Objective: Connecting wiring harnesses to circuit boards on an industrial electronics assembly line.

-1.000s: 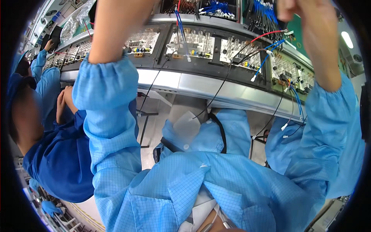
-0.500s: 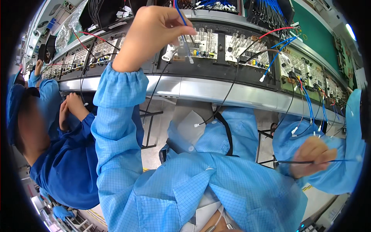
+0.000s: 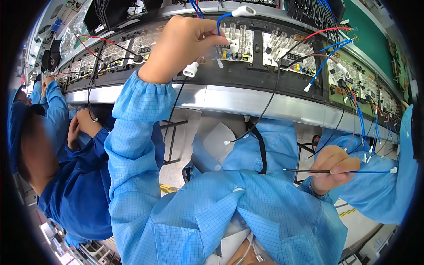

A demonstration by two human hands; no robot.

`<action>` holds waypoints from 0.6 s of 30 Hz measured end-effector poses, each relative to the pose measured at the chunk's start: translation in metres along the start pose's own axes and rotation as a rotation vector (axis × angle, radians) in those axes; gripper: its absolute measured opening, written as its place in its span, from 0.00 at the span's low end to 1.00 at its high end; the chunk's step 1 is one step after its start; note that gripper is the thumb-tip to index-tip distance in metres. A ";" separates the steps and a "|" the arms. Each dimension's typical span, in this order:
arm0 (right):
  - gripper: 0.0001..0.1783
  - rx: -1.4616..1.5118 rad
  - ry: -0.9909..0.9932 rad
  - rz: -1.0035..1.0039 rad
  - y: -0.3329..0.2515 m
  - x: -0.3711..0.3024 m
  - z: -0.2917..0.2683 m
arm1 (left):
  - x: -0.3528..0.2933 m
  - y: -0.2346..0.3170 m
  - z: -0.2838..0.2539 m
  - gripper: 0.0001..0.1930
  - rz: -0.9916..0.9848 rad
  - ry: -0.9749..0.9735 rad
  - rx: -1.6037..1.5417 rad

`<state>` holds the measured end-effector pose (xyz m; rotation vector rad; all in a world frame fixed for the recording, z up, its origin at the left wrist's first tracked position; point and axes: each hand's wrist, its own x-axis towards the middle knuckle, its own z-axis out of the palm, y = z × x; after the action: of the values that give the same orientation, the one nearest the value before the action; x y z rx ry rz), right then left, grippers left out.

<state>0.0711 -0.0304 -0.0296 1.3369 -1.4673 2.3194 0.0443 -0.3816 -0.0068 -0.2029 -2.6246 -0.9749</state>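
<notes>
Up at the bench, the left hand (image 3: 187,44) is reaching over a white circuit board (image 3: 240,51), thumb and forefinger closing together on a blue wire (image 3: 219,25). That wire is rising from the fingertips and bending right, its white connector (image 3: 244,11) showing above the board's clear upright tubes (image 3: 243,34). Below the wrist, another white plug (image 3: 191,69) is hanging just over the black fixture (image 3: 247,76).

Down to the right, the right hand (image 3: 333,165) is clamping its fingers around a black-and-blue lead (image 3: 373,172), holding it nearly level, well apart from the boards. The dark end is pointing left, the blue end is sticking out right, and a small white terminal (image 3: 393,170) is capping it near a co-worker's light-blue sleeve.

Between the hands, a thin black wire (image 3: 265,115) is drooping across the silver rail (image 3: 229,98), its white tip dangling over the lap. Over left, a person in dark blue (image 3: 79,190) is sitting beside the bench, hands resting close together.
</notes>
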 end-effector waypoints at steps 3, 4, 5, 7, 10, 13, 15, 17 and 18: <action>0.17 -0.043 -0.054 -0.013 0.006 0.002 -0.001 | -0.001 -0.003 0.002 0.08 -0.008 0.004 -0.011; 0.17 -0.038 -0.069 -0.005 0.006 0.003 -0.001 | -0.002 -0.004 0.003 0.08 0.000 0.007 -0.038; 0.17 -0.036 -0.082 0.001 0.007 0.004 -0.001 | -0.002 -0.006 0.003 0.08 0.001 0.005 -0.040; 0.17 -0.066 -0.045 -0.009 0.009 0.003 0.000 | -0.001 -0.009 0.003 0.08 0.007 -0.022 -0.021; 0.18 -0.203 0.009 -0.002 0.007 0.007 0.005 | -0.003 -0.008 0.005 0.07 0.058 0.019 -0.002; 0.17 -0.416 0.049 0.007 0.009 0.009 0.003 | -0.001 -0.010 0.008 0.08 0.103 0.005 0.005; 0.17 -0.522 0.064 0.004 0.012 0.018 0.000 | -0.001 -0.011 0.007 0.08 0.105 -0.006 -0.013; 0.12 -0.874 -0.025 0.008 0.012 0.036 0.001 | 0.000 -0.010 0.006 0.09 0.108 -0.014 -0.027; 0.07 -0.881 0.004 0.082 0.013 0.041 0.003 | 0.000 -0.009 0.005 0.09 0.111 -0.005 0.001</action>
<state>0.0416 -0.0546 -0.0094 0.9959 -2.1687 1.3545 0.0408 -0.3854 -0.0158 -0.3473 -2.5873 -0.9364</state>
